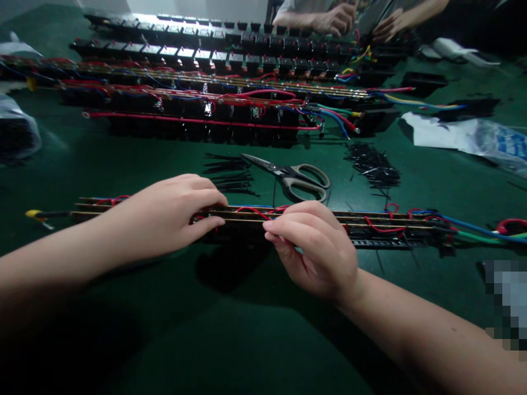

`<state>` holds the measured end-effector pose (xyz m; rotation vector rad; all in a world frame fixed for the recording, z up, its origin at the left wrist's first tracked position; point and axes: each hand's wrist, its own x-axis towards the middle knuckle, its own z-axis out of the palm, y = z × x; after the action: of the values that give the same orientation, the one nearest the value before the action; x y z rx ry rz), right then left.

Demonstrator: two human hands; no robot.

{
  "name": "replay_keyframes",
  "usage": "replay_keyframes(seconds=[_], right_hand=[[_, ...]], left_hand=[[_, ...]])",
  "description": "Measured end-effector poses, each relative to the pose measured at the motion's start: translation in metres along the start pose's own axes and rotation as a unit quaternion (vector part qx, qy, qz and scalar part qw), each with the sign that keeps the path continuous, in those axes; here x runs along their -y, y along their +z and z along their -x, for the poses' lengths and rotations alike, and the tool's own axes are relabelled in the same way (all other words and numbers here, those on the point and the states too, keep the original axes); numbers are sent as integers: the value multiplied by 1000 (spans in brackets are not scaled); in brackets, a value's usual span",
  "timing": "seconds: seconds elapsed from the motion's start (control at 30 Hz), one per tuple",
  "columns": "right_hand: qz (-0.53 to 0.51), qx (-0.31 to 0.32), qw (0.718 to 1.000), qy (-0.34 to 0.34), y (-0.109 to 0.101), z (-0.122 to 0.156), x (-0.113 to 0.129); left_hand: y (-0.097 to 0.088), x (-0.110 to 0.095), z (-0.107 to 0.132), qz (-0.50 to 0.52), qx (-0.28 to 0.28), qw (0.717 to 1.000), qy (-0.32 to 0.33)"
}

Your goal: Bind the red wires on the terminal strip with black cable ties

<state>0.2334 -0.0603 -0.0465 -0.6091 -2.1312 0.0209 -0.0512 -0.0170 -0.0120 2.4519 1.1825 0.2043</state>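
A long black wired assembly (246,220) with brass-coloured rails and red and blue wires lies across the green table in front of me. My left hand (173,211) is closed over its left half, fingers on the far side and thumb on the near side. At its near edge, right of the middle, my right hand (319,247) pinches thumb and fingertips together; whatever is between them is hidden. Behind the assembly lie grey-handled scissors (284,174), closed, beside a bunch of black cable ties (228,178).
Farther back, several similar wired assemblies (197,123) lie in rows. A heap of black cut ties (373,164) sits right of the scissors. Plastic bags (465,134) lie at both sides. Across the table, another person's hands (335,21) are at work.
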Motion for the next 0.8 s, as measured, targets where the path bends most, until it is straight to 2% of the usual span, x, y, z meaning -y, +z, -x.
replay_keyframes(seconds=[0.1, 0.2, 0.3, 0.37, 0.6, 0.8], right_hand=[[-2, -2, 1000, -5, -1, -1, 0], [-4, -9, 1000, 5, -1, -3, 1], [-8, -10, 1000, 3, -2, -3, 0], [-8, -8, 1000, -7, -4, -4, 1], [21, 13, 999, -47, -14, -7, 11], [-23, 1, 1000, -17, -14, -9, 12]], left_hand=[[10, -3, -2, 17, -14, 999, 37], [6, 6, -2, -1, -27, 1000, 9], [-1, 13, -3, 13, 22, 999, -29], [-1, 10, -5, 39, 36, 998, -27], [18, -12, -8, 51, -40, 996, 59], [19, -12, -9, 73, -27, 996, 47]])
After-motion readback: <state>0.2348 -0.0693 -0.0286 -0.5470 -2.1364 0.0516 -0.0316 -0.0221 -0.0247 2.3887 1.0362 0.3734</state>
